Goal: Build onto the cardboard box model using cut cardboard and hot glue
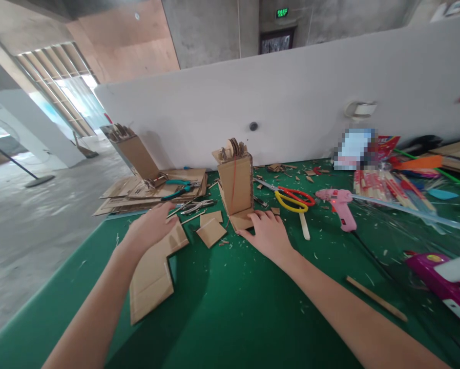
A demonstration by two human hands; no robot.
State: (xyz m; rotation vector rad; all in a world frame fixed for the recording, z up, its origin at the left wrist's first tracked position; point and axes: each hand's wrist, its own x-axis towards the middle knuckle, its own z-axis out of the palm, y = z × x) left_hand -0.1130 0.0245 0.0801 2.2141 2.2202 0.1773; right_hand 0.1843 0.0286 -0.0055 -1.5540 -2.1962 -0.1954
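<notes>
My right hand has its thumb and fingers on the front flap at the foot of an upright cardboard model, pinching it. Layered round cardboard pieces stick out of the model's top, and a red string hangs down its front. To the left, my left hand is over the far end of an L-shaped cardboard piece, thumb and forefinger apart; its other fingers are mostly hidden, and I see nothing held. Two small cardboard squares lie between my hands.
Teal-handled pliers rest on stacked cardboard, where a second cardboard model stands. Scissors, a pink glue gun with its cord, a wooden stick and a purple device are on the right. A white partition borders the table.
</notes>
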